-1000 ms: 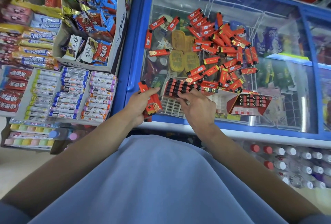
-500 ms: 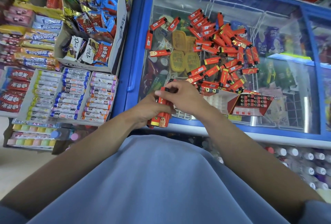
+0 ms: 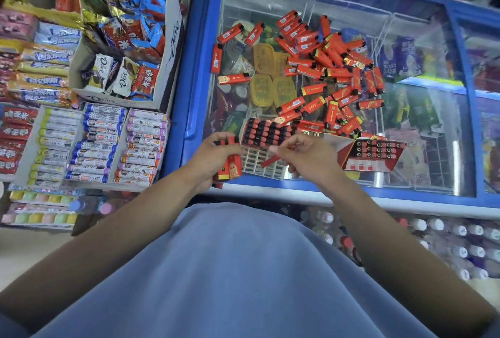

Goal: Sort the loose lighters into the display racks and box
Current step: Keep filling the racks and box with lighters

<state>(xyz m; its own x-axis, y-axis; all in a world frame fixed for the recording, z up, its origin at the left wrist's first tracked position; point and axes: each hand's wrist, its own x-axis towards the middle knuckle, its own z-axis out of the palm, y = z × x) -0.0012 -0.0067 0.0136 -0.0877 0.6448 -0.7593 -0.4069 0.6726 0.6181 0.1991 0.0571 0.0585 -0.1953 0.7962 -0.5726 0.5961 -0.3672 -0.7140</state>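
Red lighters [image 3: 328,67] with black caps, blue-framed freezer [image 3: 189,67], white rack [image 3: 259,166], blue-grey shirt [image 3: 230,270]

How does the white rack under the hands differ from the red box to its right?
The white rack is an open grid, its far rows filled and its near cells empty; the red box is printed card with flaps spread. The rack's lighters show black caps with red bodies; the box's show only black tops. Both sit on the freezer lid.

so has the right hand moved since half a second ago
Yes. The right hand was over the left hand's bundle of lighters; now it is off to the right, pinching a single lighter over the white rack.
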